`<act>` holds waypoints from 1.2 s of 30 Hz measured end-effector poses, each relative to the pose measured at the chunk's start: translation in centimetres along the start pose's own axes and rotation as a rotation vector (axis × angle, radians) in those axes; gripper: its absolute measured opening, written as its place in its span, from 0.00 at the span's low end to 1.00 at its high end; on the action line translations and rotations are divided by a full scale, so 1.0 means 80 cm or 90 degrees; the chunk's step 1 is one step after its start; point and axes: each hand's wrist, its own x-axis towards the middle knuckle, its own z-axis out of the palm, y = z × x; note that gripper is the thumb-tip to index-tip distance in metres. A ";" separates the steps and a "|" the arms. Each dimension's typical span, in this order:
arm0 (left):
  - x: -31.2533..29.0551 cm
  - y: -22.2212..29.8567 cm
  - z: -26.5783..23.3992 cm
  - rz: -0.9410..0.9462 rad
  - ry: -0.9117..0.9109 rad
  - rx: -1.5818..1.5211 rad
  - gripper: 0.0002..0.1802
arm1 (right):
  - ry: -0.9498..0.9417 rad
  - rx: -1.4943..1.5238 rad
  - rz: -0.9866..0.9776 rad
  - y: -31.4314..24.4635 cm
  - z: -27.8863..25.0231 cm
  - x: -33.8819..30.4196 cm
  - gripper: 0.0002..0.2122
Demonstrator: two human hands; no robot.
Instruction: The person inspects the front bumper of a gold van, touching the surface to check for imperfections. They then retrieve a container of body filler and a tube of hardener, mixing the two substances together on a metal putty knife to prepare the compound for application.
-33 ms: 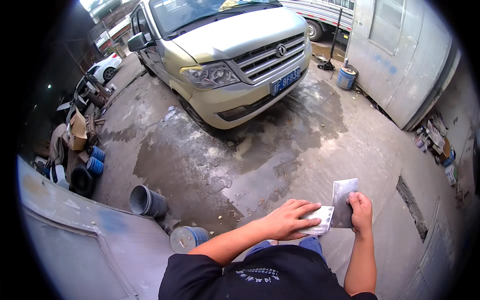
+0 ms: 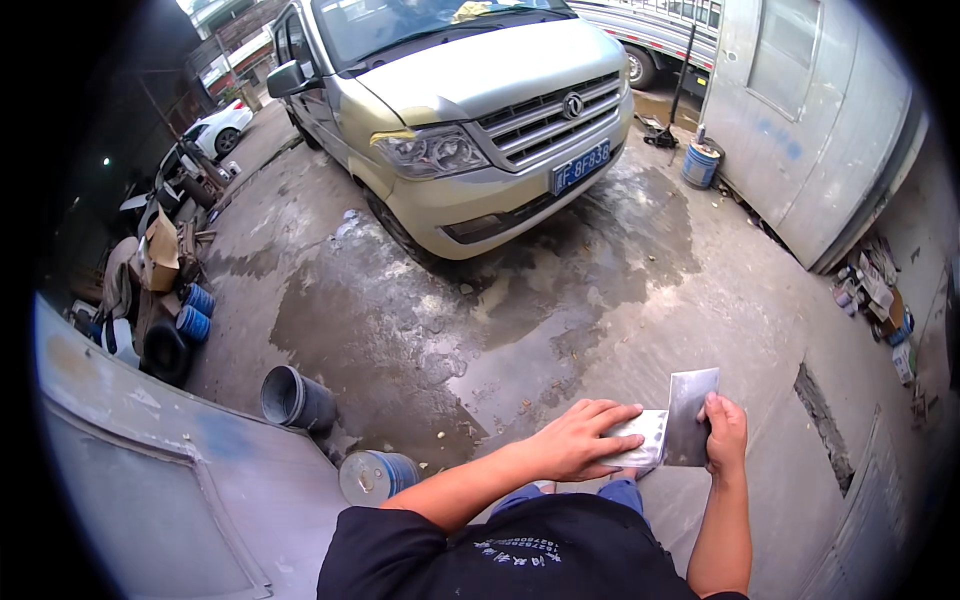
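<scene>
My left hand (image 2: 583, 440) is closed over a flat whitish piece (image 2: 652, 436) with grey smudges, its fingers lying across the top. A flat, dark grey rectangular sheet (image 2: 690, 398) with a lighter upper end stands up in my right hand (image 2: 726, 432). The right thumb presses on its face, and the other fingers are behind it. The edges of the two pieces meet or overlap in front of my body; whether they touch is hard to tell. Their exact material cannot be made out.
A silver and beige van (image 2: 470, 130) stands ahead on wet concrete (image 2: 540, 350). At the left are a dark bucket (image 2: 297, 400), a blue drum (image 2: 378, 478) and a grey metal panel (image 2: 180, 470). A blue bucket (image 2: 700, 165) stands by the far-right metal door (image 2: 800, 130).
The dark sheet and my right hand have dropped slightly and sit a little nearer my body. My left hand stays on the whitish piece. The surroundings have shifted slightly in view.
</scene>
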 end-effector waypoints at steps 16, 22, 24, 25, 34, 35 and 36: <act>-0.034 -0.042 0.000 -0.169 0.205 -0.004 0.12 | -0.086 -0.224 -0.012 0.016 0.029 -0.029 0.12; -0.059 -0.054 -0.003 -0.383 0.107 -0.077 0.12 | -0.098 -0.321 -0.039 0.013 0.034 -0.038 0.13; -0.062 -0.055 -0.002 -0.410 0.071 -0.045 0.16 | -0.121 -0.387 -0.067 0.013 0.038 -0.039 0.12; -0.063 -0.053 0.000 -0.406 0.074 -0.030 0.19 | -0.133 -0.421 -0.081 0.012 0.040 -0.039 0.12; -0.045 -0.015 0.041 -0.329 0.024 -0.146 0.23 | -0.218 -0.505 -0.191 0.000 0.076 -0.041 0.08; -0.044 -0.017 0.045 -0.342 0.009 -0.152 0.20 | -0.223 -0.506 -0.200 -0.001 0.080 -0.040 0.08; -0.044 -0.021 0.052 -0.356 -0.006 -0.157 0.17 | -0.225 -0.505 -0.207 -0.003 0.082 -0.039 0.08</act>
